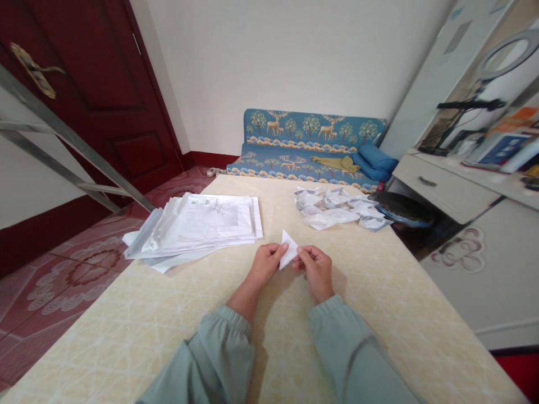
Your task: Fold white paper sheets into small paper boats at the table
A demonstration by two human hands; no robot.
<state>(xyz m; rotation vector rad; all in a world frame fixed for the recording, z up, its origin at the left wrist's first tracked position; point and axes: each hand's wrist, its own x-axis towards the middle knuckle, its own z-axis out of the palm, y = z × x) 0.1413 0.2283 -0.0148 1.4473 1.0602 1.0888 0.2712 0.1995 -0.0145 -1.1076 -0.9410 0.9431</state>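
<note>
A small piece of white paper (pixel 288 250), folded to a pointed shape, is held between my two hands above the middle of the table. My left hand (pixel 268 261) pinches its left edge, thumb on top. On the opposite side, my right hand (pixel 314 268) grips the right corner between thumb and fingers. Beyond my left hand lies a stack of white paper sheets (pixel 214 219), some in clear plastic sleeves. Several folded paper pieces (pixel 337 207) sit in a loose group past my right hand.
The pale yellow patterned table (pixel 168 331) stretches under my arms. Behind it stands a blue sofa (pixel 290 151) with a deer print. A white desk (pixel 450 179) with clutter is on the right; a metal ladder-like frame (pixel 80 134) leans at left near a dark red door (pixel 92 73).
</note>
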